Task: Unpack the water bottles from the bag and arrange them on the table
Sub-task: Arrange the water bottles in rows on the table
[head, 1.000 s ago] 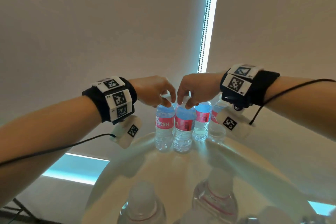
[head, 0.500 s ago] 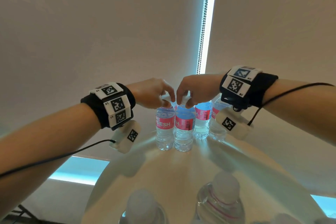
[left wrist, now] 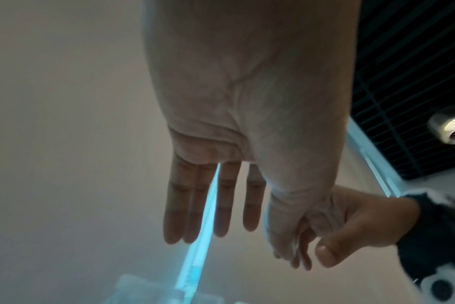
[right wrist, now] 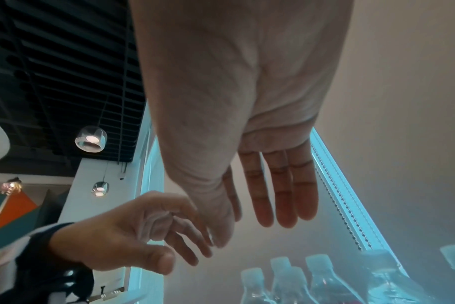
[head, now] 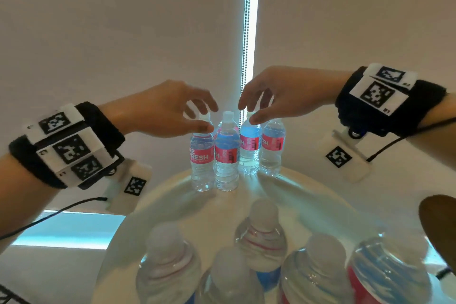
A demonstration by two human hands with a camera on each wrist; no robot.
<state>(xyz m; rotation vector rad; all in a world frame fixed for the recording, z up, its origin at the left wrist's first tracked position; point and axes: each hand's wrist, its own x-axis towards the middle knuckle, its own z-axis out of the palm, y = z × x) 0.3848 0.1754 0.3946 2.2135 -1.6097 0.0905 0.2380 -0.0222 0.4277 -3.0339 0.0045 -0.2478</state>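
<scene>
Several clear water bottles with pink labels [head: 226,153] stand upright in a tight group at the far edge of the round white table [head: 308,195]. My left hand [head: 197,116] hovers just above the leftmost bottle [head: 201,155], fingers spread and holding nothing. My right hand [head: 256,108] hangs open above the bottles on the right [head: 272,145], also empty. Both wrist views show straight fingers: the left hand [left wrist: 216,205] and the right hand [right wrist: 275,191]. More bottles [head: 261,237] stand close to me; their caps [right wrist: 317,263] show in the right wrist view.
Pale roller blinds with a bead chain [head: 245,32] hang right behind the table. A brown rounded object [head: 439,224] sits at the right edge. Cables [head: 49,217] trail from both wristbands. No bag is in view.
Both hands have let go of the bottle caps they pinched, opened, and lifted apart. The two bottles now stand free in the group.
</scene>
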